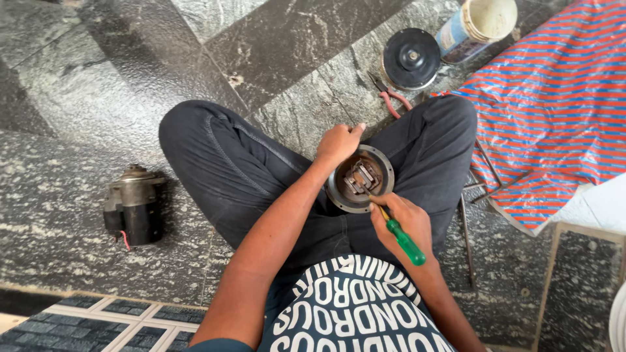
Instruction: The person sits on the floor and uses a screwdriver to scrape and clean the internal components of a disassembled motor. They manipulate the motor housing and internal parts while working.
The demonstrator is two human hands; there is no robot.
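- The person sits cross-legged on a dark stone floor [98, 98]; the work rests in the lap between the knees
- The round metal end plate [360, 178], a ring-shaped housing with small brass-coloured parts and blocks mounted in its centre, lies face up and apart from any motor body, so it is judged already removed from its machine
- Left hand [338, 143]: grip closed over the top rim of the plate, fingers curled on the edge, steadying it
- Right hand [404, 218]: grip wrapped fully around a green-handled screwdriver [403, 238], its tip set at the lower right rim of the plate
- The inner parts sit in place in the plate; whether any fastener is loosened cannot be told at this size
- Judgement: work on the plate's inner fittings is in hand and not finished
- A dark starter-type motor [134, 205] with a red wire lies on the floor well apart, to the person's left, untouched
- A black round cover [411, 58] and red-handled pliers [390, 98] lie beyond the knee, near a cylindrical container [476, 26]
- A striped red and blue sheet [554, 111] covers the floor at the right, with thin metal rods [465, 238] beside it
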